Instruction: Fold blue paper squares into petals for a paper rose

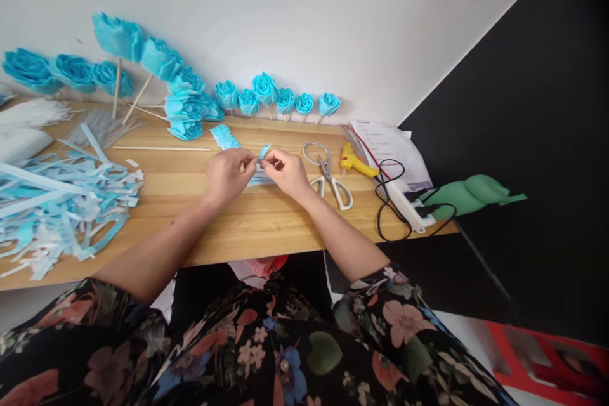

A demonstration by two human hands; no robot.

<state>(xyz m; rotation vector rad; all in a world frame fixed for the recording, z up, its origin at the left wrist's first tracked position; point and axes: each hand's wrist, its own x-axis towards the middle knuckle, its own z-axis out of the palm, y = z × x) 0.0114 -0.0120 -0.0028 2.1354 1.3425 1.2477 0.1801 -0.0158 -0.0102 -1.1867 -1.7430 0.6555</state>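
Over the middle of the wooden table, my left hand (pixel 231 172) and my right hand (pixel 286 171) meet, fingertips nearly touching. Both pinch a small piece of blue crepe paper (pixel 264 150), whose tip sticks up between them. Under the hands lie more light blue paper strips (pixel 261 179), partly covered. Just behind my left hand is a little stack of blue paper petals (pixel 225 137). White-handled scissors (pixel 328 181) lie to the right of my right hand, beside a roll or ring of tape (pixel 316 153).
Blue paper flowers on sticks (pixel 265 89) line the wall. A heap of paper scraps (pixel 61 196) covers the left side, near a thin wooden stick (pixel 162 149). To the right are a yellow glue gun (pixel 356 160), printed sheets (pixel 394 146), and a white power strip (pixel 404 203) with black cables.
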